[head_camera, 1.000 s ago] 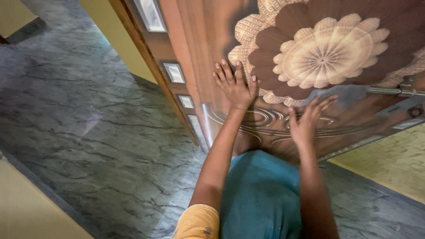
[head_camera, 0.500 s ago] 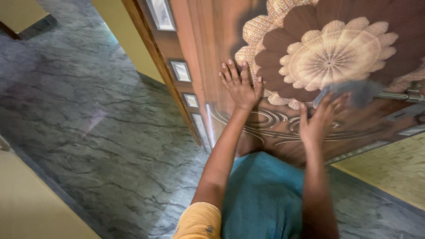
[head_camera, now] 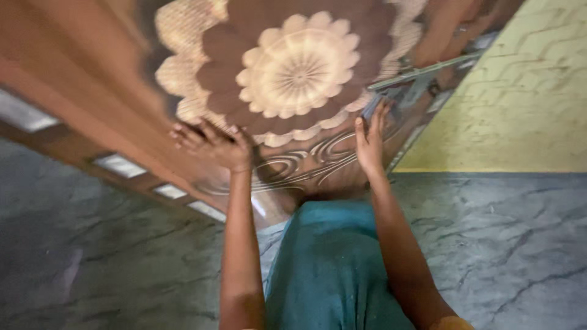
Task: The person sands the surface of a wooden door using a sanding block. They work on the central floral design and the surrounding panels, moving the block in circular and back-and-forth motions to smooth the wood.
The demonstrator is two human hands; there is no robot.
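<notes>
Both arms reached straight forward and up to the carved wooden door (head_camera: 318,165). The left hand (head_camera: 214,143) lay flat against it below the flower carving (head_camera: 296,67), fingers spread, clamped on nothing. The right hand (head_camera: 370,137) pressed open-palmed near the metal bar handle (head_camera: 422,73), fingers pointing upward, above the grey marble floor (head_camera: 92,263).
</notes>
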